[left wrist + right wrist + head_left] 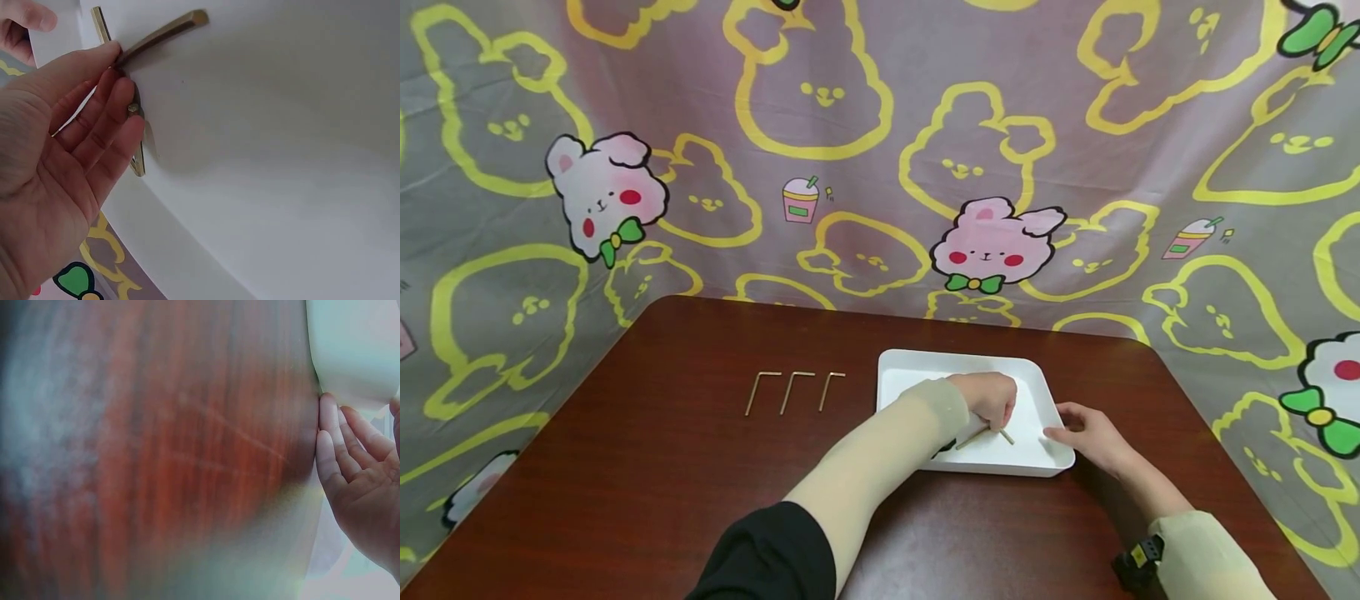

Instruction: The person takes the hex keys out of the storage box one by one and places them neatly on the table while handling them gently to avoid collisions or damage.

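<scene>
My left hand [992,396] reaches down into a white tray [891,371], its thumb and fingers pinching a brass-coloured hex key [165,37]. In the left wrist view, more brass-coloured metal [140,153] shows beside the lower fingertips, partly hidden by them. The head view shows thin brass pieces [973,439] on the tray floor below this hand. At the tray's right side, my right hand [1093,437] holds the rim, thumb over the edge and fingers [331,419] along the outer wall.
Three L-shaped brass hex keys, a left one [753,394], a middle one [787,394] and a right one [825,392], lie in a row left of the tray. The dark wooden table [647,450] ends at a patterned curtain [865,192].
</scene>
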`<state>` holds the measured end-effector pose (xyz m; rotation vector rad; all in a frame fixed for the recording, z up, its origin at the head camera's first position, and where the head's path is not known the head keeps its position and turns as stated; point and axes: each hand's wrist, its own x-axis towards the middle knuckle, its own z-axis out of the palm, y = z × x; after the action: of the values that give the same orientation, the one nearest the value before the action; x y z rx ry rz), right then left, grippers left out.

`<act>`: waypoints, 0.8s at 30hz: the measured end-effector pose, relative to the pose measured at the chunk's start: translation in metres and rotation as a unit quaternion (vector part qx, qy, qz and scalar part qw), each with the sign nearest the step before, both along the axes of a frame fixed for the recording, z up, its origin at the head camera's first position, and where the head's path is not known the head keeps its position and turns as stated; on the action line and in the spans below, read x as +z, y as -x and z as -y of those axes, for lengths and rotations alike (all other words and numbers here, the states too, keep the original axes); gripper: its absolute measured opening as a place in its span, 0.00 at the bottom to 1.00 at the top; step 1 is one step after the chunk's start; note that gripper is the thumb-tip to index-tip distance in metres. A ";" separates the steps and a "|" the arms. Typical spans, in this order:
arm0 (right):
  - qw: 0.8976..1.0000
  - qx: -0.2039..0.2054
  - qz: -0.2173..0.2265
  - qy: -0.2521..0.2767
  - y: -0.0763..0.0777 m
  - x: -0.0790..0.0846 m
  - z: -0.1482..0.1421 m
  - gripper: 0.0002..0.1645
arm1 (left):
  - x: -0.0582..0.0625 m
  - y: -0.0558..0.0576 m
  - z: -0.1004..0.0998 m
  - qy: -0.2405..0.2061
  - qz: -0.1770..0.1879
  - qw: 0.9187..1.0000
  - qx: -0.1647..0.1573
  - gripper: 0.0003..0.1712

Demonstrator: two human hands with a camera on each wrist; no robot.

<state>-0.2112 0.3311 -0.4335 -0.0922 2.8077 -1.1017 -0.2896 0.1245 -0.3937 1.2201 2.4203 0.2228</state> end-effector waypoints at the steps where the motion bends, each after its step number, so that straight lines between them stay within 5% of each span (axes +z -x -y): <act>1: 1.000 0.000 0.000 0.000 0.000 0.000 0.000 0.32 | -0.001 0.001 0.000 0.000 0.004 1.000 0.002 0.11; 7: 1.000 -0.001 0.004 -0.001 0.001 0.001 0.000 0.33 | -0.007 0.006 -0.001 0.005 0.036 0.999 0.017 0.11; 17: 1.000 -0.009 0.012 -0.003 0.001 0.001 0.000 0.33 | -0.005 0.007 -0.001 0.006 0.029 0.999 0.038 0.11; 24: 1.000 -0.010 0.016 0.002 0.000 0.002 0.000 0.33 | -0.009 0.007 0.000 0.013 0.027 0.999 0.018 0.11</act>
<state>-0.2109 0.3313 -0.4319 -0.0464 2.7839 -1.1022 -0.2963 0.1244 -0.4029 1.1457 2.3918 0.2312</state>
